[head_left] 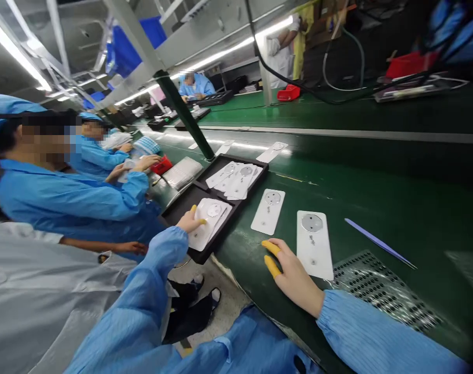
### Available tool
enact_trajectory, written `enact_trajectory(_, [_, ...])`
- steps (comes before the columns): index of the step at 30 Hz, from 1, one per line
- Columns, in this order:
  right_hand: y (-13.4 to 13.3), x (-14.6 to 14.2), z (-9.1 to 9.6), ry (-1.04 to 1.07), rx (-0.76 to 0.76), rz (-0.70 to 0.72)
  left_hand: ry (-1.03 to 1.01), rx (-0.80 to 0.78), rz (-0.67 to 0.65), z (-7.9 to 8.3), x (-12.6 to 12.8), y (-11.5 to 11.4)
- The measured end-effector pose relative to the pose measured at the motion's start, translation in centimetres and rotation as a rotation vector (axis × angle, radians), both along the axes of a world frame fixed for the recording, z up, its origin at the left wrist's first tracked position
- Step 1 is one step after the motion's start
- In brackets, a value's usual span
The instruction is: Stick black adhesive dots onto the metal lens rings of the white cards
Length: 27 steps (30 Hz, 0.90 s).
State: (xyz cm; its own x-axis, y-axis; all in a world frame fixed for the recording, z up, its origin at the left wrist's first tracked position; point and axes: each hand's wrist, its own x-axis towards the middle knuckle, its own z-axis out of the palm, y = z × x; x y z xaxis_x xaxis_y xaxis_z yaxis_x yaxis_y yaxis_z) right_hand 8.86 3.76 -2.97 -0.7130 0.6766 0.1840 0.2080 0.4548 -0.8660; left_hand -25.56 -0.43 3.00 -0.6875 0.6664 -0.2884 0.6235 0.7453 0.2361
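Note:
My left hand (pixel 190 222), with a yellow finger cot, grips the top white plastic plate (pixel 207 221) of a small stack in the near compartment of a black tray (pixel 181 205). My right hand (pixel 293 275), with yellow cots on two fingers, lies on the green belt (pixel 376 197), its fingers touching the left edge of a white plate with a round metal disc (pixel 314 243). Another such plate (pixel 268 210) lies on the belt between the tray and that one. Several more white plates (pixel 236 179) fill the tray's far compartment.
A thin purple strip (pixel 378 243) lies on the belt to the right. A perforated metal grid (pixel 380 291) sits by my right sleeve. Co-workers in blue coats (pixel 68 192) sit along the belt to my left. A dark green post (pixel 185 114) rises behind the tray.

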Motion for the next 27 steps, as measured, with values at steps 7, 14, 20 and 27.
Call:
enact_trajectory(7, [1.2,0.9,4.4,0.031,0.073,0.055,0.080,-0.056,-0.182,1.1,1.9,-0.6])
enact_trajectory(14, [0.5,12.3,3.3,-0.370,0.321,-0.306,0.172,0.762,-0.522,2.0,13.4,-3.3])
enact_trajectory(20, [-5.1,19.3,-2.1,-0.411,0.402,-0.533,-0.819,0.462,-0.700,-2.7,27.9,-1.3])
enact_trajectory(27, [-7.0,20.1,-0.1,-0.371,0.464,-0.569,-1.306,0.222,-0.476,-4.5,32.7,-0.1])
